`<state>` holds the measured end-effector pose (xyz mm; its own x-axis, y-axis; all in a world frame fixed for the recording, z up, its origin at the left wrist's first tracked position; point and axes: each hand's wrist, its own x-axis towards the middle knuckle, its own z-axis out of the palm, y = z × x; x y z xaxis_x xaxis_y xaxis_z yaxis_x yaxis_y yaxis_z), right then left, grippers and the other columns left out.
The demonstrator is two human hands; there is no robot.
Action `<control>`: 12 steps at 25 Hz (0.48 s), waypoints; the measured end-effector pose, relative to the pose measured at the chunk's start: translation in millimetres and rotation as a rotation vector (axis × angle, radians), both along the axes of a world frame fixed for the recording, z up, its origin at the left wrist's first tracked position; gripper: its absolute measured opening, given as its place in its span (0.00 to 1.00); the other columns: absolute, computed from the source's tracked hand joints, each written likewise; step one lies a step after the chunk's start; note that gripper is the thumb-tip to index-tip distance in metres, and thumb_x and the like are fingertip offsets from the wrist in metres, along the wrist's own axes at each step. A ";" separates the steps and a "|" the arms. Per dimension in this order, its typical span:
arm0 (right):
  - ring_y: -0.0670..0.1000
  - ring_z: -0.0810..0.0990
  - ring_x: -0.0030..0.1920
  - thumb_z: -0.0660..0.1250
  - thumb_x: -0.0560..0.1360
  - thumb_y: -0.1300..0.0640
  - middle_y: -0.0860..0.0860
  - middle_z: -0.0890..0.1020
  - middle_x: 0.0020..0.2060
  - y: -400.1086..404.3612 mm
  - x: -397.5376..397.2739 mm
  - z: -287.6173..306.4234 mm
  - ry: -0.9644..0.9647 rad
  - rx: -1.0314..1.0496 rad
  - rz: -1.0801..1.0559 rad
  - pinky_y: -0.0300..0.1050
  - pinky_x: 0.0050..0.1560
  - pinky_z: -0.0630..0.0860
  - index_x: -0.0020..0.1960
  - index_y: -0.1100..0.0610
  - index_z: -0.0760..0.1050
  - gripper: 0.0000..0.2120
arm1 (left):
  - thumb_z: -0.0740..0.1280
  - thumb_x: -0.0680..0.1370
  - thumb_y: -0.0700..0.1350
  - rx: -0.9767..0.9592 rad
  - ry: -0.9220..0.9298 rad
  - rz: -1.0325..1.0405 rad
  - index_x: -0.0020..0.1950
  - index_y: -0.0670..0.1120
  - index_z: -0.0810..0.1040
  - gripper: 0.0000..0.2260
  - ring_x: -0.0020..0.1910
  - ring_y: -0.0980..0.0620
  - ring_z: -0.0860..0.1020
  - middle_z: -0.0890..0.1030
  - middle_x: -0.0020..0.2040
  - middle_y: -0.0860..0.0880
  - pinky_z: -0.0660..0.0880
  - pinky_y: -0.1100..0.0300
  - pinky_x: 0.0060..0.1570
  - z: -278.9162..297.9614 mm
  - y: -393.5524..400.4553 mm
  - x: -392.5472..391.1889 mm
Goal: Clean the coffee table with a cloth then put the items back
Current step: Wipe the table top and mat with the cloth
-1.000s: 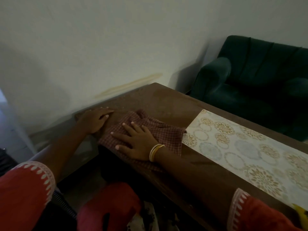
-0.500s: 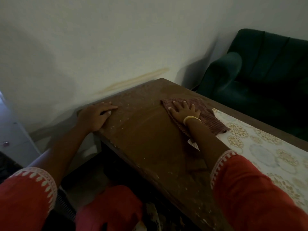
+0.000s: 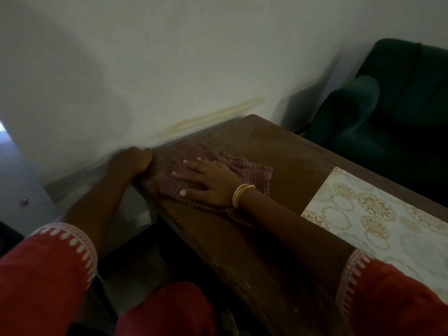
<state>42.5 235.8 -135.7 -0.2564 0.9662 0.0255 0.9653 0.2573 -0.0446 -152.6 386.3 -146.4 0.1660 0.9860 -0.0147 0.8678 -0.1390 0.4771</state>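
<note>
Dim indoor exposure with muted, slightly greenish tones. The pale plastered wall [image 3: 145, 69] is the brightest surface, and a small patch of stronger light shows at the far left edge. Broad soft shadows lie across the wall at left and beside the dark green upholstered armchair [image 3: 388, 122], whose folds are nearly lost in darkness. The dark brown wooden coffee table [image 3: 278, 151] reflects a faint sheen near its far corner. Motion blur smears the table's far edge, the checked reddish cloth [image 3: 244, 166] and the left hand [image 3: 131, 161]. Space under the table is near black. Wide-angle distortion bends lines toward the frame edges.
</note>
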 end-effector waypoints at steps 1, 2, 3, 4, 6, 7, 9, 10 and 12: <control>0.57 0.52 0.78 0.47 0.73 0.27 0.45 0.53 0.78 17.8 23.6 -0.9 0.007 -0.004 -0.102 0.64 0.74 0.50 0.74 0.32 0.52 0.30 | 0.49 0.82 0.54 -0.036 0.003 0.001 0.67 0.37 0.72 0.26 0.66 0.34 0.70 0.70 0.69 0.33 0.66 0.46 0.66 -0.3 4.6 1.7; 0.57 0.52 0.78 0.46 0.72 0.26 0.45 0.53 0.78 35.0 48.6 -0.7 0.012 -0.017 -0.222 0.65 0.74 0.50 0.74 0.31 0.51 0.31 | 0.48 0.83 0.51 -0.065 -0.004 -0.007 0.67 0.36 0.71 0.24 0.67 0.34 0.69 0.68 0.70 0.32 0.65 0.46 0.68 -3.2 8.8 3.8; 0.58 0.51 0.78 0.45 0.72 0.25 0.45 0.52 0.78 50.8 73.5 -0.4 0.018 -0.036 -0.349 0.65 0.74 0.50 0.74 0.31 0.50 0.32 | 0.48 0.83 0.47 -0.073 -0.016 -0.021 0.66 0.34 0.71 0.22 0.67 0.35 0.69 0.68 0.69 0.32 0.64 0.47 0.68 -4.4 11.4 5.6; 0.58 0.50 0.78 0.44 0.72 0.25 0.45 0.51 0.78 63.6 94.4 0.8 0.023 -0.061 -0.469 0.65 0.74 0.49 0.74 0.31 0.49 0.32 | 0.49 0.83 0.44 -0.064 -0.044 -0.025 0.65 0.33 0.72 0.20 0.66 0.35 0.69 0.68 0.69 0.31 0.64 0.48 0.67 -6.6 14.0 7.2; 0.59 0.48 0.78 0.43 0.73 0.25 0.46 0.50 0.79 81.5 116.9 3.6 0.045 -0.101 -0.656 0.65 0.74 0.47 0.75 0.32 0.48 0.32 | 0.49 0.83 0.43 -0.069 -0.128 0.046 0.64 0.33 0.72 0.19 0.65 0.35 0.70 0.69 0.68 0.31 0.64 0.48 0.65 -6.9 15.4 7.2; 0.60 0.48 0.78 0.43 0.73 0.26 0.47 0.49 0.79 85.5 116.5 5.1 0.046 -0.103 -0.708 0.65 0.74 0.46 0.76 0.34 0.48 0.32 | 0.50 0.83 0.43 -0.084 -0.155 0.060 0.63 0.33 0.72 0.19 0.65 0.35 0.70 0.69 0.68 0.31 0.64 0.49 0.65 -5.8 15.2 8.6; 0.63 0.46 0.77 0.43 0.75 0.29 0.49 0.48 0.79 90.0 92.9 5.4 0.041 -0.092 -0.679 0.66 0.74 0.45 0.76 0.36 0.47 0.31 | 0.51 0.83 0.41 -0.090 -0.261 0.075 0.60 0.32 0.74 0.17 0.61 0.36 0.72 0.70 0.66 0.29 0.65 0.49 0.63 -7.4 16.9 7.0; 0.64 0.46 0.77 0.43 0.76 0.30 0.49 0.48 0.79 90.9 70.5 3.7 0.039 -0.084 -0.593 0.67 0.73 0.45 0.77 0.36 0.47 0.30 | 0.51 0.82 0.41 -0.110 -0.304 0.104 0.59 0.32 0.74 0.17 0.60 0.36 0.72 0.71 0.65 0.29 0.65 0.48 0.63 -9.9 18.4 5.5; 0.64 0.48 0.77 0.45 0.78 0.32 0.50 0.51 0.79 82.7 8.3 -2.8 0.000 -0.023 -0.323 0.67 0.73 0.47 0.77 0.37 0.49 0.29 | 0.50 0.82 0.43 -0.103 -0.433 0.165 0.62 0.31 0.72 0.19 0.63 0.34 0.72 0.71 0.65 0.29 0.65 0.44 0.65 -12.9 16.5 1.8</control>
